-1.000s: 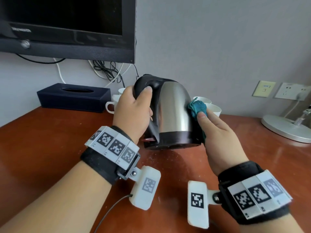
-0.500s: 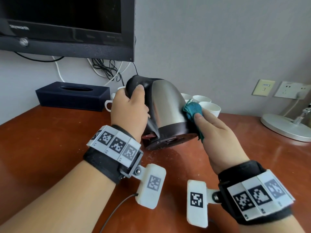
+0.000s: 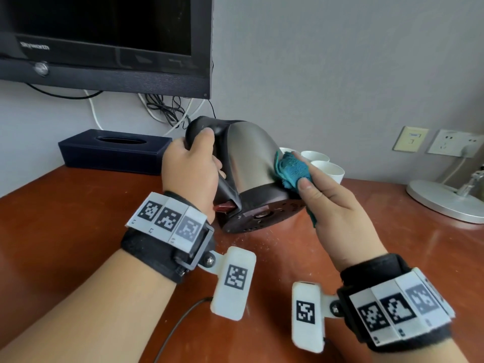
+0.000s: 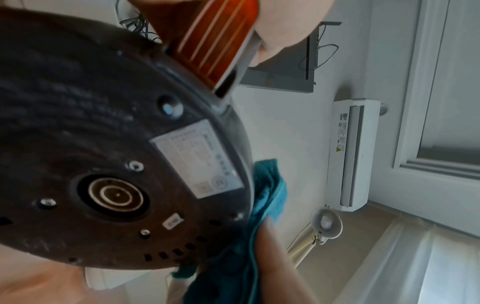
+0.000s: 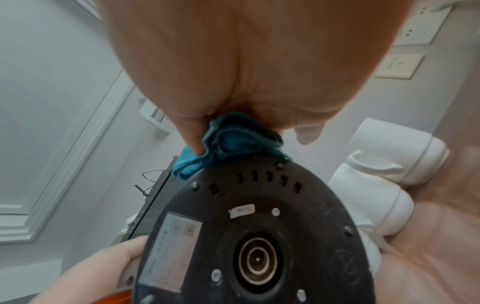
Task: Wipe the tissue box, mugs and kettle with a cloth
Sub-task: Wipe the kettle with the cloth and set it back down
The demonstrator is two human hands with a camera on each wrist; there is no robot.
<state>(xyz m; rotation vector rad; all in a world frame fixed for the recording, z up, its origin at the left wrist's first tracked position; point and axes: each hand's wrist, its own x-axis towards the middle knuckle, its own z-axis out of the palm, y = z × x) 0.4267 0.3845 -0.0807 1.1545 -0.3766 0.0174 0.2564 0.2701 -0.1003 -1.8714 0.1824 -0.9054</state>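
A steel kettle (image 3: 250,158) with a black handle and base is lifted off the wooden table (image 3: 65,218) and tipped away, its underside (image 4: 109,185) (image 5: 259,246) facing me. My left hand (image 3: 191,171) grips its black handle. My right hand (image 3: 327,197) holds a bunched teal cloth (image 3: 292,170) (image 4: 270,189) (image 5: 233,144) and presses it against the kettle's right side. White mugs (image 3: 327,170) (image 5: 389,152) stand behind the right hand, partly hidden. A dark blue tissue box (image 3: 112,150) lies at the back left.
A black television (image 3: 104,40) hangs on the wall above the tissue box, with tangled cables (image 3: 167,111) below it. A round silver lamp base (image 3: 445,203) sits at the right, under wall sockets (image 3: 453,142). Crumbs dot the table beneath the kettle.
The kettle has tipped further back and to the left, exposing more of its underside. The right hand with the cloth has slid up along the kettle's right side.
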